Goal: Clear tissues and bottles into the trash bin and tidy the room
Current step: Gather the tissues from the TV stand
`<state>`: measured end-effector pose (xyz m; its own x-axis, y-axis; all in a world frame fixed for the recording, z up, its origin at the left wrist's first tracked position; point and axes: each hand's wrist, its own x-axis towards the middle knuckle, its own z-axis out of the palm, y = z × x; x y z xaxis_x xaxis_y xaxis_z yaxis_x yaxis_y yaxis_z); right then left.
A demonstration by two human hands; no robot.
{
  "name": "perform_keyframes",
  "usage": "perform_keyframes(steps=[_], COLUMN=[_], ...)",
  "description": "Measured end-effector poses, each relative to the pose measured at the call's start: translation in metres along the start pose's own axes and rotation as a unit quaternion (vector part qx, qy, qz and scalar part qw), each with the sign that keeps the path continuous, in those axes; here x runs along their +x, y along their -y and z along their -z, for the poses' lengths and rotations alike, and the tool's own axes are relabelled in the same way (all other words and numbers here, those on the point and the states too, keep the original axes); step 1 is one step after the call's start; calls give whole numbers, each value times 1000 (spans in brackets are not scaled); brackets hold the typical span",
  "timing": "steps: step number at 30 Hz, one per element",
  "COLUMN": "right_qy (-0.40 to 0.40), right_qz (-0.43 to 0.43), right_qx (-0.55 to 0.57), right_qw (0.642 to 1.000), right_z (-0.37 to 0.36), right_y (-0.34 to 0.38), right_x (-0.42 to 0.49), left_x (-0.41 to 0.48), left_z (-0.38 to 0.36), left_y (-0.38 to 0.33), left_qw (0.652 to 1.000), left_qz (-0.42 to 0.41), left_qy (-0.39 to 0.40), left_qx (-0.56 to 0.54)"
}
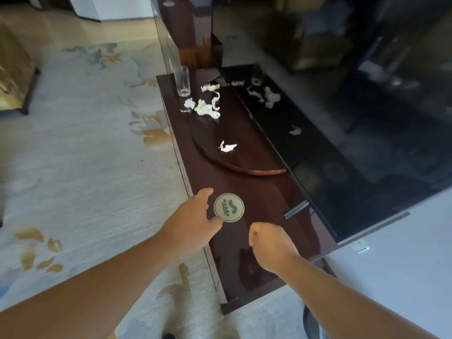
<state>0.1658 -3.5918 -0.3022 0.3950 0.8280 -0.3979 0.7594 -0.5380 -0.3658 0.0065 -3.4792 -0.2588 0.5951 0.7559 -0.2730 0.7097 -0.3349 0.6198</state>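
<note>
The left hand (193, 216) is spreading relaxed fingers over a dark glossy wooden cabinet (264, 192), its thumb touching a round pale coaster with a green logo (229, 207). Crumpled white tissues (204, 107) are lying well beyond, just beside a clear drinking glass (183, 80). To the right, the right hand (266, 243) is curling into an empty-looking fist, and a hasty sweep at the tissues could topple the glass.

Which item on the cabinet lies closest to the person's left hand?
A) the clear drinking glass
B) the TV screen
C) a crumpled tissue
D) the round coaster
D: the round coaster lies right at the thumb of the left hand, while the tissues and glass sit farther along the cabinet.
</note>
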Motion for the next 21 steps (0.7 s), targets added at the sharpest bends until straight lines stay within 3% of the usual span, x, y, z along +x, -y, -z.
perform_keyframes(steps=[11, 14, 21], right_qy=[-10, 11, -30], right_qz=[27, 28, 39], right_qx=[39, 37, 33], right_qw=[999, 999, 998], right_z=[72, 84, 102], right_y=[43, 53, 90], right_x=[-8, -7, 8], left_x=[-13, -10, 11], left_z=[61, 79, 120], left_y=[-40, -41, -27], left_qw=[996, 995, 992], left_qz=[-32, -41, -82], left_qy=[-83, -93, -94], left_qx=[-1, 0, -29])
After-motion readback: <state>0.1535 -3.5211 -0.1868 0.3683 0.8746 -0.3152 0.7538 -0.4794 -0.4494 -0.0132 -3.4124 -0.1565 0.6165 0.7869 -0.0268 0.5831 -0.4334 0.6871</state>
